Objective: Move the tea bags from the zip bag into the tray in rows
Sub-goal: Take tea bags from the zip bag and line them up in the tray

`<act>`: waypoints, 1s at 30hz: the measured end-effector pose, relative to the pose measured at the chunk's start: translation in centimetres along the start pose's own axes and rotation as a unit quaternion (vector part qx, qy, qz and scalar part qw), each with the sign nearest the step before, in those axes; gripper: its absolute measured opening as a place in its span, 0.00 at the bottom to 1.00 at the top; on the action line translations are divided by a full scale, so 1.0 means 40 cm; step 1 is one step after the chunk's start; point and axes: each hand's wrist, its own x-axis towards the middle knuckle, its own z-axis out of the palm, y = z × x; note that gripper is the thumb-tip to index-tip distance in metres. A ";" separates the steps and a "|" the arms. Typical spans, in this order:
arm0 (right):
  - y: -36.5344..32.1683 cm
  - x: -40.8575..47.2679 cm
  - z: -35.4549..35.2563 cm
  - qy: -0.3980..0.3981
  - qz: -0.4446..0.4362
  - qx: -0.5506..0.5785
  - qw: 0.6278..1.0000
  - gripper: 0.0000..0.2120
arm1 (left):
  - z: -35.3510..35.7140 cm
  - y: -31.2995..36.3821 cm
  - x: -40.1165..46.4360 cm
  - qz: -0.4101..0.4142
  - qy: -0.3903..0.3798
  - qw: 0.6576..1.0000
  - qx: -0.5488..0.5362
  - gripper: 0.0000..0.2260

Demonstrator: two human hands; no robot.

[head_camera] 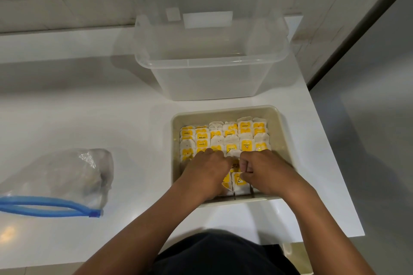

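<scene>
With both hands inside the tray (282, 140) near the table's right edge, the left hand (206, 171) pressing on the tea bags (223, 138) and the right hand (260, 172) pinching one, a snagged string could drag neighbouring rows askew.

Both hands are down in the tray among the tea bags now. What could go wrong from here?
1. The left hand and right hand rest on the near tea bags; pressing or dragging could knock the packed rows askew.
2. Tag strings hang over the tray near edge and might snag when the hands lift.
3. The zip bag lies open; whether bags remain inside cannot be told.
</scene>
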 end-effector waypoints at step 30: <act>-0.043 -0.037 -0.025 0.051 0.055 -0.032 0.997 0.11 | -0.016 -0.034 -0.011 -0.069 0.052 0.991 -0.106 0.25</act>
